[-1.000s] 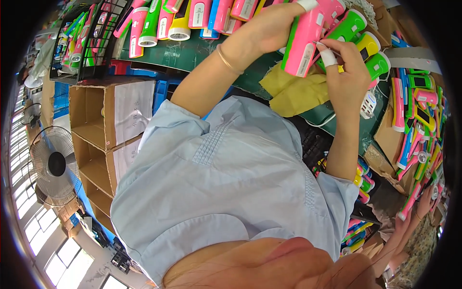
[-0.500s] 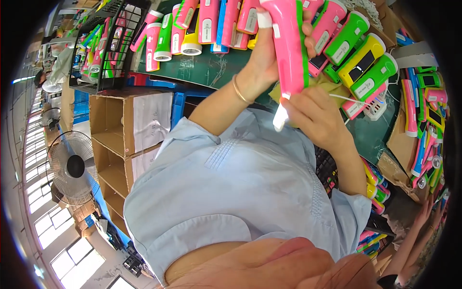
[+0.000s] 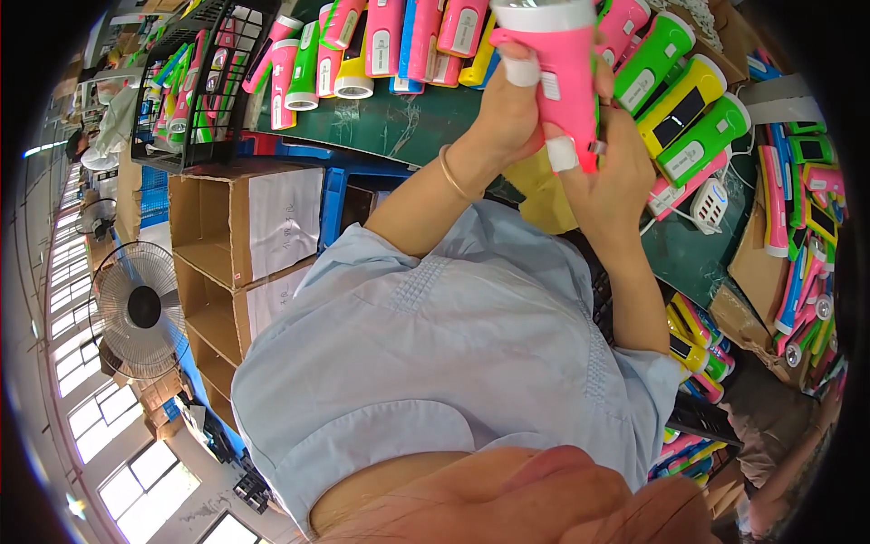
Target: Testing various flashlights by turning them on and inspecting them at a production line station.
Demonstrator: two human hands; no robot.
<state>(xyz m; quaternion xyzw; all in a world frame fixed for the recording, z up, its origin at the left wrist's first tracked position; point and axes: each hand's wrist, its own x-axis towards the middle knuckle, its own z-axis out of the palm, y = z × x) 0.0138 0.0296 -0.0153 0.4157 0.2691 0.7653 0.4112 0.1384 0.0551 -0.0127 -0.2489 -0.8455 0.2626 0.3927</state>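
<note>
Between my two hands is a pink flashlight (image 3: 566, 83) with a green side and a broad white head, held upright with its head at the top. My left hand (image 3: 509, 113) is wrapped round its left side, white tape on the thumb. Lower down, my right hand (image 3: 609, 172) grips the tail end, its thumb also taped in white. To the right, green and yellow flashlights (image 3: 681, 107) lie in a row on the dark green table (image 3: 372, 127). A white multi-port charger (image 3: 710, 205) with a cable rests near my right hand. Below the flashlight lies a yellow cloth (image 3: 542, 195).
More flashlights (image 3: 385, 41) line the table's far side. At the left stand a black wire basket (image 3: 204, 100) of flashlights, cardboard compartments (image 3: 207, 218) and a fan (image 3: 142, 306). Boxes of flashlights (image 3: 797, 254) sit at the right, with another person's arm (image 3: 784, 453) below.
The flashlight has swung so its white head now shows at the top. My right hand has let go of the white cable plug and moved up onto the flashlight's tail.
</note>
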